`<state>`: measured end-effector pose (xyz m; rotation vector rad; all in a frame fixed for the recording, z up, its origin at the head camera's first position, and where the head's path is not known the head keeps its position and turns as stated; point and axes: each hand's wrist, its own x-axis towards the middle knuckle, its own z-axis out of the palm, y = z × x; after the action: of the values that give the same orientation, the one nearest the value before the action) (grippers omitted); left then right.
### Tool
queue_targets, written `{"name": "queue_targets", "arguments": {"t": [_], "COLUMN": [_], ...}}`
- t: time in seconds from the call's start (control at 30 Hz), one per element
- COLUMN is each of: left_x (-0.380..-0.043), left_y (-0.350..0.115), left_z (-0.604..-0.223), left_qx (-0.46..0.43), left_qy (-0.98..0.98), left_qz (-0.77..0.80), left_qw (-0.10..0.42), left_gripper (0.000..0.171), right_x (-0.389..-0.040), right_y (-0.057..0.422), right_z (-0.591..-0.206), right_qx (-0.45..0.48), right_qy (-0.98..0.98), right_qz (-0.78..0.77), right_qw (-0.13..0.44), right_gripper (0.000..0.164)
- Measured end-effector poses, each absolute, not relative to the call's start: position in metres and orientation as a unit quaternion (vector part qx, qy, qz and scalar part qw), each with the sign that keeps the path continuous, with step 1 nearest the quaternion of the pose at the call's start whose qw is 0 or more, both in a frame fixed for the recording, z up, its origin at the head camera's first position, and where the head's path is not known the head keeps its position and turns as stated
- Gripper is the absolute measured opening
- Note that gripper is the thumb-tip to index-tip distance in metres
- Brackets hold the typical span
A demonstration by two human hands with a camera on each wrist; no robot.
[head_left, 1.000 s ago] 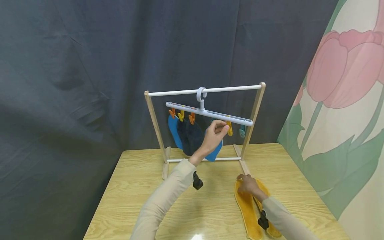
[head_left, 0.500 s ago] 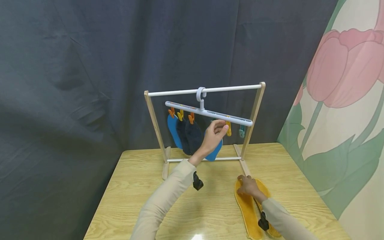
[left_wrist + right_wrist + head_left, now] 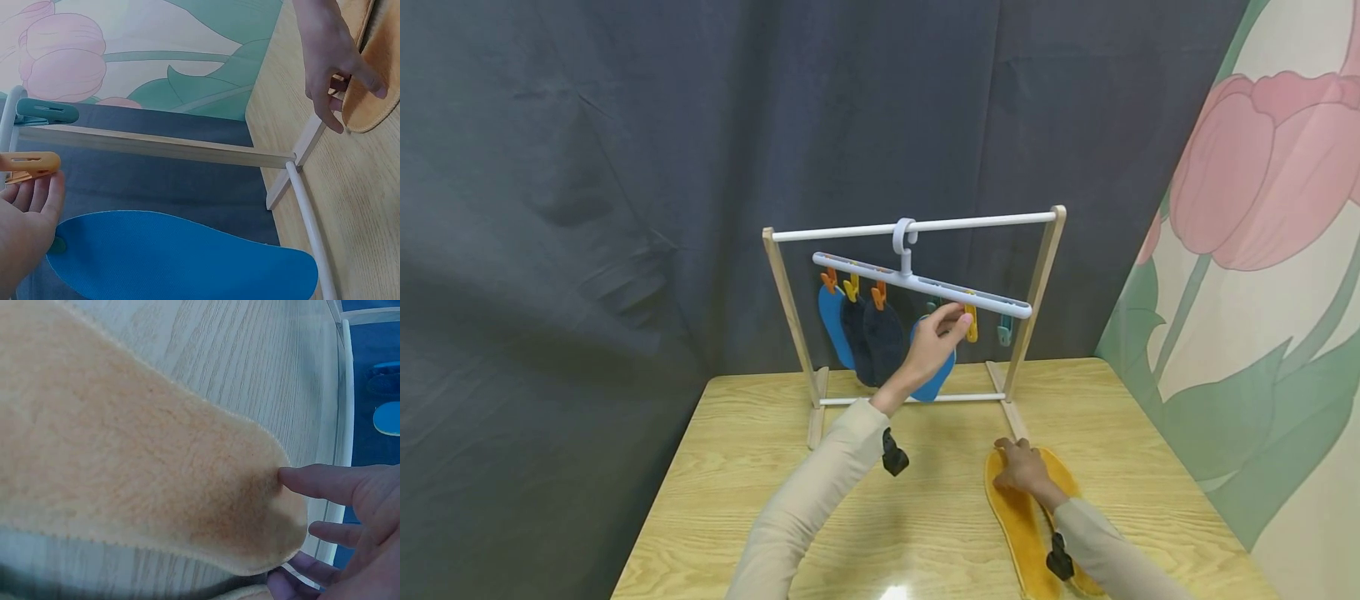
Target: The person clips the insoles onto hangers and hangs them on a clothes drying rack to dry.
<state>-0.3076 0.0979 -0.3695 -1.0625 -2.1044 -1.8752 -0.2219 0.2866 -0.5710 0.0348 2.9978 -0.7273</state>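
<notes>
My left hand [image 3: 931, 342] reaches up to the pale hanger [image 3: 925, 283] and pinches a yellow clothespin [image 3: 972, 323] that hangs from it. Nothing shows clipped in this peg. Just left of it a blue insole [image 3: 187, 256] hangs from a green clothespin [image 3: 57, 245]. On the table lies a pair of yellow fleecy insoles. My right hand [image 3: 1019, 468] grips the far end of the left insole [image 3: 156, 444], with the thumb on its upper face and the fingers around the tip. The other insole [image 3: 1060, 471] is partly covered by the right arm.
The hanger hooks over the white rail [image 3: 985, 222] of a wooden stand [image 3: 790, 317]. On its left half hang a blue insole [image 3: 835, 329] and dark insoles [image 3: 883, 342] from orange and yellow clothespins. A teal clothespin [image 3: 1004, 330] hangs at the right end. Dark cloth [image 3: 880, 125] stands behind.
Both hands keep nearly the same places. The left hand shifts slightly on the yellow clothespin, and more of the green clothespin shows behind it.
</notes>
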Motion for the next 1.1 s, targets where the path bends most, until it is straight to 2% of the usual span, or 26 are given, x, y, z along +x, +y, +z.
{"name": "queue_targets", "arguments": {"t": [0.13,0.37,0.53,0.83,1.1], "left_x": [-0.315,-0.302,-0.295,-0.314,-0.302], "left_y": [0.101,0.098,0.094,0.1,0.094], "left_z": [-0.378,-0.364,-0.358,-0.379,-0.365], "left_qx": [-0.348,-0.35,-0.35,-0.34,-0.35], "left_qy": [-0.699,-0.7,-0.7,-0.709,-0.706], "left_qz": [-0.621,-0.619,-0.62,-0.615,-0.613], "left_qw": [0.07,0.063,0.05,0.051,0.058], "left_gripper": [0.038,0.037,0.038,0.04,0.038], "right_x": [-0.221,-0.223,-0.224,-0.227,-0.23], "right_y": [0.286,0.287,0.286,0.289,0.288], "right_z": [-0.571,-0.575,-0.576,-0.576,-0.571], "right_qx": [0.011,-0.007,-0.004,-0.012,-0.011], "right_qy": [0.969,0.959,0.953,0.953,0.941], "right_qz": [-0.244,-0.284,-0.301,-0.302,-0.339], "right_qw": [0.031,0.012,0.024,0.024,0.021], "right_gripper": [0.07,0.074,0.074,0.056,0.044]}}
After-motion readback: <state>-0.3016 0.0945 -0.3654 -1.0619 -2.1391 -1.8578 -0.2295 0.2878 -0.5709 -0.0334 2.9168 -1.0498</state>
